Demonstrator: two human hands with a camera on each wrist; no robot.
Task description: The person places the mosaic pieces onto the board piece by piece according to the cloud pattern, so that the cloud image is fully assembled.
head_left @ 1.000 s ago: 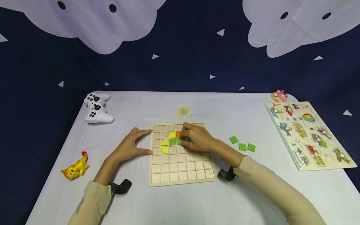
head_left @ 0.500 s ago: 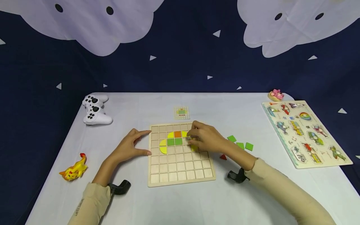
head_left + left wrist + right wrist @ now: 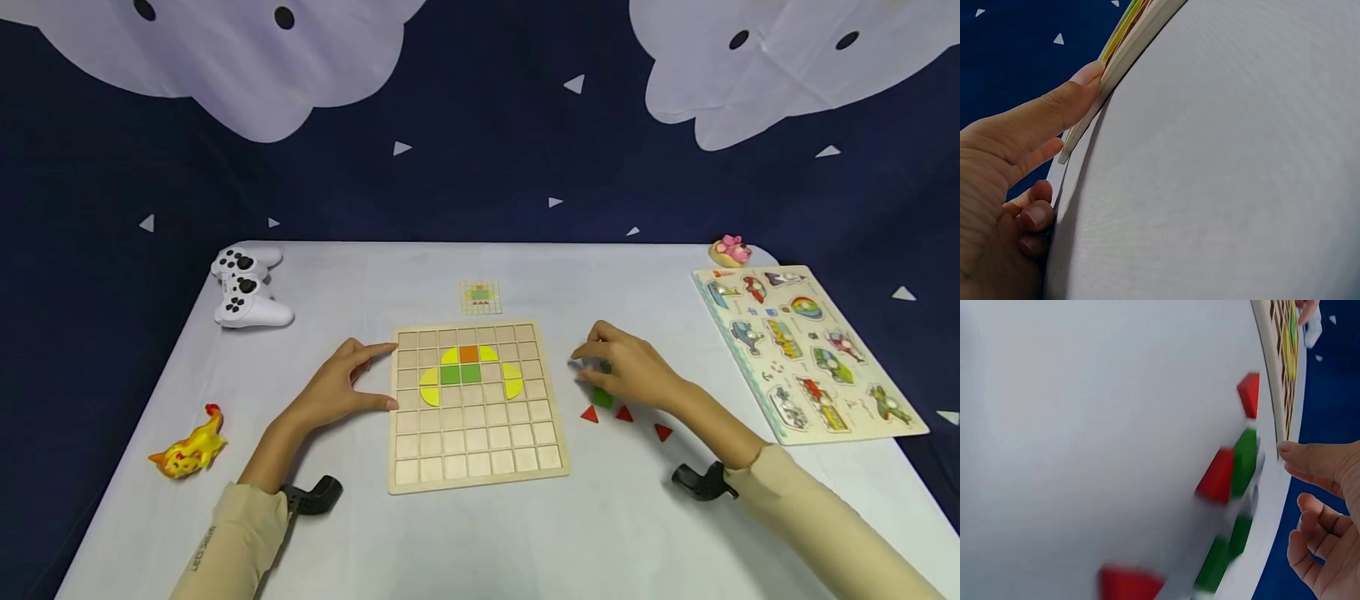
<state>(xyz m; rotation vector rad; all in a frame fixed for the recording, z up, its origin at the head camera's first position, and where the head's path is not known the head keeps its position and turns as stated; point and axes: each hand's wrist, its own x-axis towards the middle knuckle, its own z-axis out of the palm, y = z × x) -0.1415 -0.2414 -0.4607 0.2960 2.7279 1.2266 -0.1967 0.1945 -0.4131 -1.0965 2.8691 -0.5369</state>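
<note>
My left hand (image 3: 330, 392) rests its thumb and a fingertip against the left edge of a wooden grid board (image 3: 480, 483), the two spread apart. On the board sit an orange square (image 3: 468, 354), two green squares (image 3: 460, 374) and several yellow quarter-circle pieces (image 3: 512, 388). To the right of the board, my right hand (image 3: 630, 362) hovers over loose green square tiles (image 3: 602, 398), its fingers bent and partly hiding them. Nothing shows between its thumb and fingers in the right wrist view. Three red triangles (image 3: 625, 414) lie just below that hand.
A small pattern card (image 3: 480, 297) lies behind the board. At left are a white game controller (image 3: 251, 287) and a yellow toy figure (image 3: 191, 446). A picture puzzle board (image 3: 787, 392) and a pink toy (image 3: 731, 250) occupy the right side.
My right hand has left the board and moved right to the loose green tiles. A yellow piece now shows right of the orange square, and the red triangles are uncovered. The left hand stays.
</note>
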